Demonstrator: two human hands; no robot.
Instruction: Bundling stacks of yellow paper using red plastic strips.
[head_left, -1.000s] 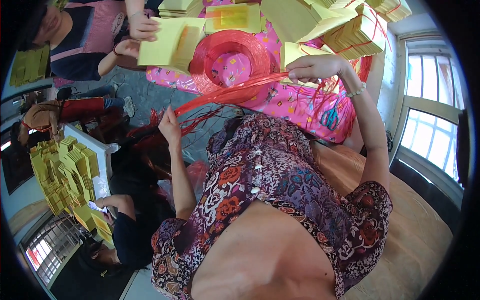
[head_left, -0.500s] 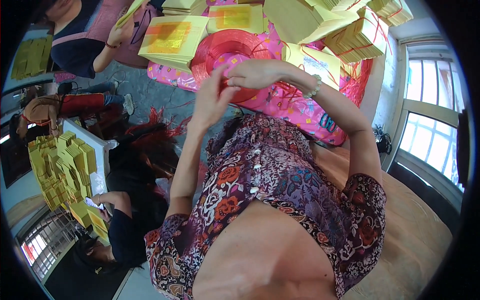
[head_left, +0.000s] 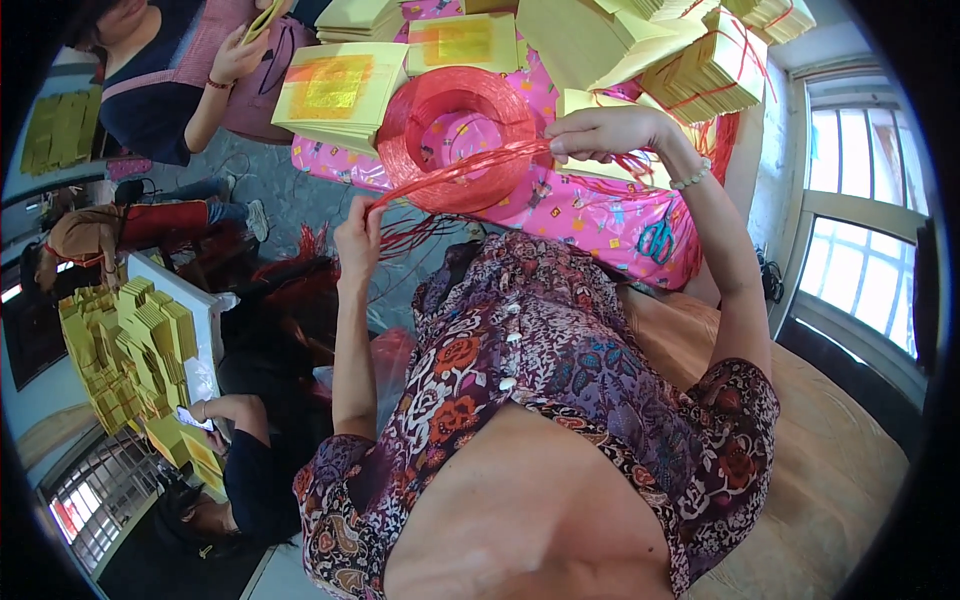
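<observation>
A bundle of red plastic string (head_left: 460, 166) is stretched between my two hands, above a pink patterned table cover. My left hand (head_left: 357, 238) is closed round its left end, and loose strands dangle beside that hand. At the other end my right hand (head_left: 605, 133) pinches the strands, with short ends sticking out past the fingers. Behind the bundle lies a ring-shaped coil of red string (head_left: 408, 112). A stack of yellow paper with a gold square (head_left: 335, 90) stands left of the coil, and another such stack (head_left: 462, 42) lies behind it.
Red-tied bundles of yellow paper (head_left: 712, 72) fill the far right of the pink cover (head_left: 600, 225). Scissors (head_left: 656, 240) lie near its right edge. One co-worker (head_left: 190, 70) holds yellow paper at far left; another (head_left: 250, 450) sits beside a table heaped with yellow paper (head_left: 140, 340).
My hands were close together over the coil. They have moved apart, left hand toward me and right hand to the right, and the red string is now drawn out between them.
</observation>
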